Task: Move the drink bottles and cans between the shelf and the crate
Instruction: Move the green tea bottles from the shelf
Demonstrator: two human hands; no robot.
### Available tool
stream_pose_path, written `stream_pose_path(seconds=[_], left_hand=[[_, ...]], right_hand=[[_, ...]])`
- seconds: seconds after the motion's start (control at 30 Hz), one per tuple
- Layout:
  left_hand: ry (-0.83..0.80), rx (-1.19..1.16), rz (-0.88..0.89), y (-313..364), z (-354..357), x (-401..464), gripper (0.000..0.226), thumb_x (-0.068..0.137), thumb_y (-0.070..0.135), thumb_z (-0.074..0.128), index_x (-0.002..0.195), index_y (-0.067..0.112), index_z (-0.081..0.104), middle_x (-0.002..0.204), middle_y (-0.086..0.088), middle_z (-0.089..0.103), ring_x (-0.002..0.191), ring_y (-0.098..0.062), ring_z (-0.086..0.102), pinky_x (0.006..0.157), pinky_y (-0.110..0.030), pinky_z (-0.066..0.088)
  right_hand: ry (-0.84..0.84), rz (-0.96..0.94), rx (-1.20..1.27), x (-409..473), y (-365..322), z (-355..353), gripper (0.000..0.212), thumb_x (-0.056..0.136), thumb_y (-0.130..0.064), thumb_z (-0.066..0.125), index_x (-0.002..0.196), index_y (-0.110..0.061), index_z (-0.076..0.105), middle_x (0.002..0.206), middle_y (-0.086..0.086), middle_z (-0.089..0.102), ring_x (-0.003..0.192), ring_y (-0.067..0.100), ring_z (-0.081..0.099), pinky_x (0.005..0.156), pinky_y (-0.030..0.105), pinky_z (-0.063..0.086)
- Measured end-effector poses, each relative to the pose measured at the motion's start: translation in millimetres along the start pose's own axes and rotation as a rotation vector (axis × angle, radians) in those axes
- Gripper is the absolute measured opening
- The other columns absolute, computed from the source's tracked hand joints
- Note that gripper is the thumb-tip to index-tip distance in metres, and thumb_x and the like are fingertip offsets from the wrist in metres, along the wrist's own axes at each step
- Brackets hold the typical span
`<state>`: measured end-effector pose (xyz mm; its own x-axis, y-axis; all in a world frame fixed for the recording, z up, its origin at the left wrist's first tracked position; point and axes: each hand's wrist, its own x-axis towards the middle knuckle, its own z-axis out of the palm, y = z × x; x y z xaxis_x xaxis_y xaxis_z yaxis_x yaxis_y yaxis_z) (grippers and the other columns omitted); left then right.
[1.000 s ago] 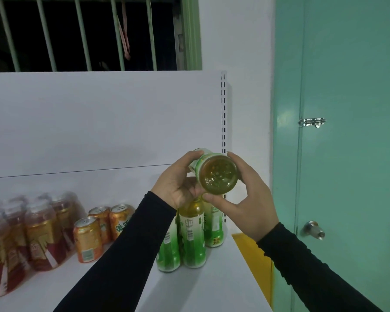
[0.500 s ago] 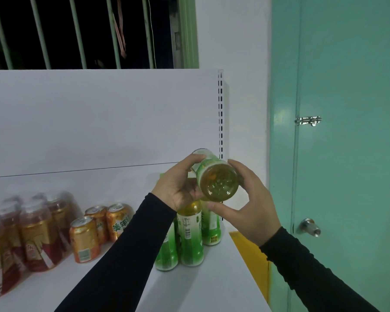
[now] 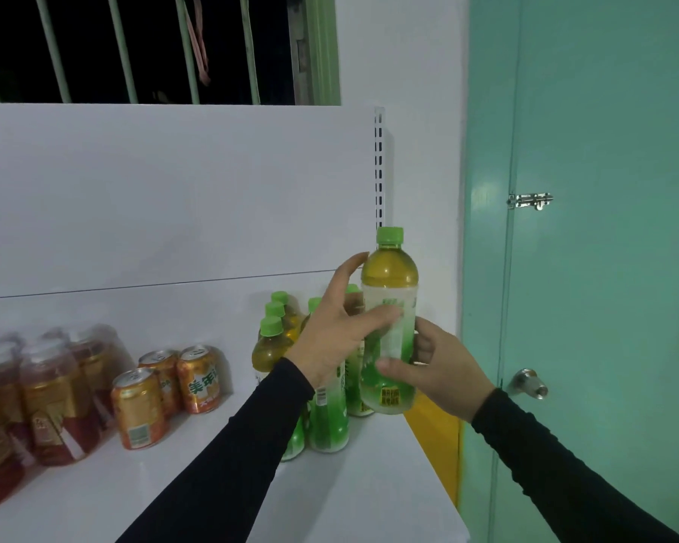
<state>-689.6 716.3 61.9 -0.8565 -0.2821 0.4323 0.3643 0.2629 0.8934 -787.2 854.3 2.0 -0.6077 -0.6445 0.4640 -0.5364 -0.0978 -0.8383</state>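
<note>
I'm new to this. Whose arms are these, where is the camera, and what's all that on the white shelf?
No machine here: a person in black sleeves wears a camera on the head, looking forward and down. The right hand grips a green-capped tea bottle, held upright above the shelf. The left hand touches its side with fairly straight fingers. Behind the hands stand more green tea bottles. Further left are three orange cans, then a wrapped pack of reddish bottles, which looks blurred. A green door is on the right.
</note>
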Motion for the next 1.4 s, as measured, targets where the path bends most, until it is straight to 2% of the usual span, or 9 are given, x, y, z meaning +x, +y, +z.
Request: stream_pose_path(seconds=[0.07,0.17,0.27,0.4,0.6,0.9,1.13,1.27,1.4], left_hand=[[0.000,0.111,0.061,2.1,0.1,0.6,0.066,0.069,0.052,0.079,0.129,0.051,0.050,0.110,-0.004,0.075,0.104,-0.023,0.071,0.098,-0.048,0.054],[-0.008,0.214,0.123,5.1,1.5,-1.4,0.059,0.071,0.057,0.074,0.125,0.052,0.051,0.111,0.007,0.074,0.105,-0.010,0.070,0.098,-0.039,0.054],[-0.038,0.230,0.202,-0.3,1.1,-7.5,0.050,0.075,0.040,0.081,0.120,0.042,0.059,0.115,0.014,0.072,0.111,-0.009,0.067,0.101,-0.038,0.053],[-0.119,0.217,0.229,-11.7,-0.6,-17.8,0.047,0.076,0.006,0.085,0.112,0.029,0.064,0.109,0.009,0.071,0.108,-0.012,0.067,0.098,-0.033,0.054],[-0.100,0.193,0.243,-20.7,-0.5,-25.0,0.046,0.070,0.014,0.084,0.109,0.028,0.065,0.122,0.003,0.068,0.117,-0.011,0.063,0.103,-0.035,0.051],[-0.099,0.186,0.241,-21.8,-2.2,-23.8,0.047,0.069,0.016,0.085,0.110,0.028,0.064,0.121,0.006,0.068,0.117,-0.012,0.063,0.104,-0.040,0.051],[-0.027,0.293,0.230,4.3,-18.8,-3.7,0.046,0.070,0.016,0.090,0.106,0.033,0.067,0.101,0.012,0.073,0.101,-0.007,0.068,0.095,-0.036,0.055],[0.023,0.424,0.231,25.5,-31.5,14.4,0.032,0.082,0.023,0.083,0.108,0.035,0.069,0.101,0.011,0.073,0.097,-0.009,0.069,0.095,-0.037,0.056],[0.006,0.440,0.208,45.4,-46.1,33.8,0.026,0.083,0.023,0.082,0.106,0.029,0.072,0.098,0.001,0.076,0.095,-0.019,0.072,0.093,-0.044,0.058]], right_hand=[[0.047,0.013,-0.012,-4.3,14.8,4.5,0.056,0.076,-0.022,0.086,0.124,-0.027,0.059,0.110,-0.007,0.074,0.102,0.014,0.070,0.092,0.044,0.057],[0.131,-0.006,-0.056,-8.3,33.5,7.8,0.064,0.073,-0.019,0.088,0.127,-0.026,0.055,0.113,-0.011,0.071,0.105,0.011,0.068,0.093,0.042,0.056],[0.203,-0.027,-0.153,-9.5,43.6,7.1,0.063,0.071,-0.021,0.087,0.125,-0.028,0.054,0.109,-0.015,0.069,0.103,0.009,0.066,0.089,0.036,0.056],[0.299,-0.063,-0.242,-11.9,44.4,8.5,0.063,0.073,-0.015,0.087,0.119,-0.037,0.050,0.110,-0.019,0.065,0.101,-0.002,0.060,0.082,0.013,0.048],[0.322,-0.088,-0.324,-11.9,53.1,6.4,0.064,0.076,-0.016,0.084,0.127,-0.031,0.050,0.120,-0.009,0.061,0.109,0.013,0.059,0.091,0.029,0.051],[0.316,-0.096,-0.350,-13.5,52.8,4.6,0.066,0.075,-0.018,0.085,0.131,-0.028,0.051,0.122,-0.009,0.060,0.110,0.012,0.057,0.094,0.032,0.051],[0.212,-0.116,-0.406,-16.6,45.3,2.0,0.062,0.067,-0.046,0.080,0.123,-0.031,0.059,0.107,-0.014,0.064,0.100,0.006,0.059,0.083,0.029,0.053],[0.181,-0.128,-0.386,-13.2,36.4,4.0,0.057,0.066,-0.046,0.081,0.115,-0.049,0.052,0.106,-0.014,0.062,0.100,0.002,0.057,0.085,0.020,0.050],[0.130,-0.141,-0.338,-0.2,17.4,4.5,0.044,0.069,-0.046,0.083,0.104,-0.051,0.057,0.101,-0.017,0.066,0.097,0.003,0.061,0.083,0.026,0.056]])
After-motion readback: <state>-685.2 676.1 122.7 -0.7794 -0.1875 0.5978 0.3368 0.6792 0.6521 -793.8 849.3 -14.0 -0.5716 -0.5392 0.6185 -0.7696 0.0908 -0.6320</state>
